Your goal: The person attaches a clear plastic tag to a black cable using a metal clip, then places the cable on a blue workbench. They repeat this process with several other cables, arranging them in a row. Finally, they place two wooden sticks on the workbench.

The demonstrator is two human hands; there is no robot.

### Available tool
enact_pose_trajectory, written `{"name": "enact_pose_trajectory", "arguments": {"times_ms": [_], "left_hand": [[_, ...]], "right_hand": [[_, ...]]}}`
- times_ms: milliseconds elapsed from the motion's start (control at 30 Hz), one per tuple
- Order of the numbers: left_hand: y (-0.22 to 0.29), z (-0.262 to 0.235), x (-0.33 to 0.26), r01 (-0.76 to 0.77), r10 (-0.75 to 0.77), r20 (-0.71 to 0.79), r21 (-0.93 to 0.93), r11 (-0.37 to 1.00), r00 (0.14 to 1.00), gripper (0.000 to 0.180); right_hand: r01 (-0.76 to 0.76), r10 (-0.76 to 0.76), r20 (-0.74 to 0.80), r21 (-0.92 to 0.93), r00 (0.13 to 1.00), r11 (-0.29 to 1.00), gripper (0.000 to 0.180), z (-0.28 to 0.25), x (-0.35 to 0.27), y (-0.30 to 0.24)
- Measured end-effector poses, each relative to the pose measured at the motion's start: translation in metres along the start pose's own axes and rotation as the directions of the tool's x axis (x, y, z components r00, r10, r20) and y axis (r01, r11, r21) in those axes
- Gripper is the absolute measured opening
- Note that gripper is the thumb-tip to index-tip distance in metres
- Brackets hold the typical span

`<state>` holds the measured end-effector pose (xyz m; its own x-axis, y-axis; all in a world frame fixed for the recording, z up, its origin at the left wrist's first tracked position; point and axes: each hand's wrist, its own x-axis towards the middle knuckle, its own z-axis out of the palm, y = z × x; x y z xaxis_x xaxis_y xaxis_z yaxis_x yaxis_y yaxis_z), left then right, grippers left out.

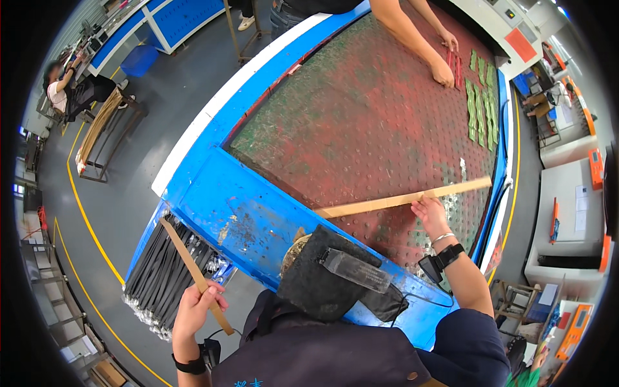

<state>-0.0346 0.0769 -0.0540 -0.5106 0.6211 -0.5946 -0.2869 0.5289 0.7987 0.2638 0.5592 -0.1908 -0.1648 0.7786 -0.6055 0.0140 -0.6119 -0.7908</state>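
My left hand (196,308) is closed around a long, flat tan strip (184,255), held at a slant beside a hanging bundle of black straps (169,274). Its upper end reaches over the blue table edge. Between the fingers of my right hand (431,216) is a second tan strip (371,206), pinched near its middle. This one stretches across the front of the red, studded work surface (361,116); one end lies near the blue rim (216,187) and the other toward the right side. The strips' material is hard to make out.
Across the table, a co-worker's hands (445,64) handle thin red strips (458,69). Several green wavy strips (480,116) lie at the far right. Close to my body are a black cloth (303,277) and a clear-cased dark device (356,271). A rack (106,132) stands left.
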Motion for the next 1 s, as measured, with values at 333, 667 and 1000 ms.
{"name": "enact_pose_trajectory", "arguments": {"times_ms": [333,667,1000], "left_hand": [[0.003,0.005,0.011,0.031,-0.031,0.032,0.000,1.000,0.999,0.023],[0.000,0.005,0.018,0.047,-0.048,0.032,0.013,0.999,0.998,0.020],[0.001,0.003,0.012,0.040,-0.040,0.008,-0.029,0.999,0.999,0.019]], "right_hand": [[0.019,-0.014,0.083,-0.065,0.996,0.998,0.013,0.025,-0.019,0.009],[0.069,0.007,0.364,-0.194,0.931,0.979,0.014,0.087,-0.033,-0.008],[-0.046,0.284,0.624,-0.369,0.727,0.928,0.022,0.181,-0.019,-0.011]]}}
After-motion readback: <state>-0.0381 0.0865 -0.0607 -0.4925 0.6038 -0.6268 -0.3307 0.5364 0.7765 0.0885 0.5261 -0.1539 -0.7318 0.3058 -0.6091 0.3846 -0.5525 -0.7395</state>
